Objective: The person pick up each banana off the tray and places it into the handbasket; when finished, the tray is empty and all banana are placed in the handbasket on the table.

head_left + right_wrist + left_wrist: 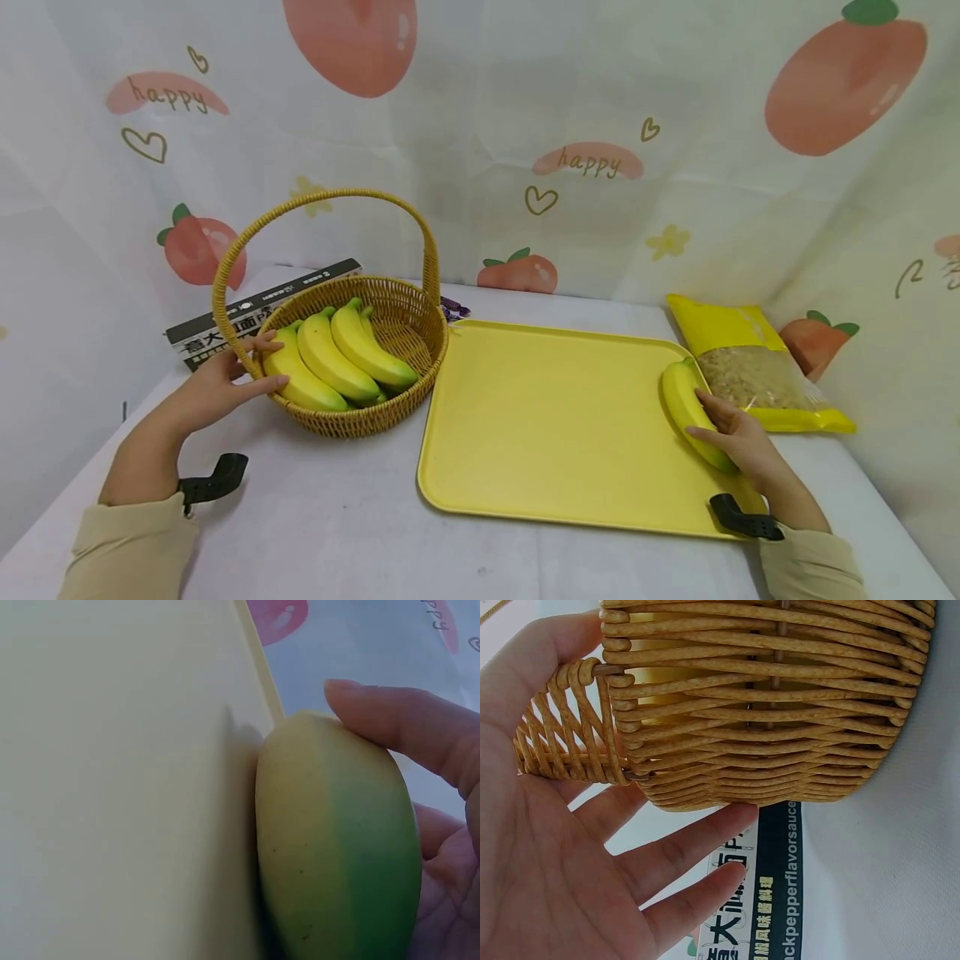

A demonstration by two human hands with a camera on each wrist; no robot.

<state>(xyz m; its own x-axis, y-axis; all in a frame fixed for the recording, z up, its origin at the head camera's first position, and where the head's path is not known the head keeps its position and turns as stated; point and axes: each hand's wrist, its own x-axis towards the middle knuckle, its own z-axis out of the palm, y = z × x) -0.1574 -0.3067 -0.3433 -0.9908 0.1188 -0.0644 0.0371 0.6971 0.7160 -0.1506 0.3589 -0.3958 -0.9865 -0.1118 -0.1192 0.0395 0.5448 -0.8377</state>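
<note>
A wicker basket (352,425) with a tall arched handle stands at the left, holding several yellow bananas (330,358) with green tips. My left hand (217,392) is at its left side, thumb and fingers on either side of the handle's base. In the left wrist view the fingers (682,851) are spread and fairly straight against the woven wall (765,712). At the right side of a yellow tray (555,425), my right hand (742,442) holds a single banana (686,408) between thumb and fingers. Its green end (345,847) fills much of the right wrist view, close over the tray.
Behind the basket lies a long dark box (262,304) with printed lettering. A small purple wrapped item (453,309) sits between basket and tray. To the right of the tray is a yellow bag (757,367) with a see-through window. A printed curtain (480,167) hangs behind.
</note>
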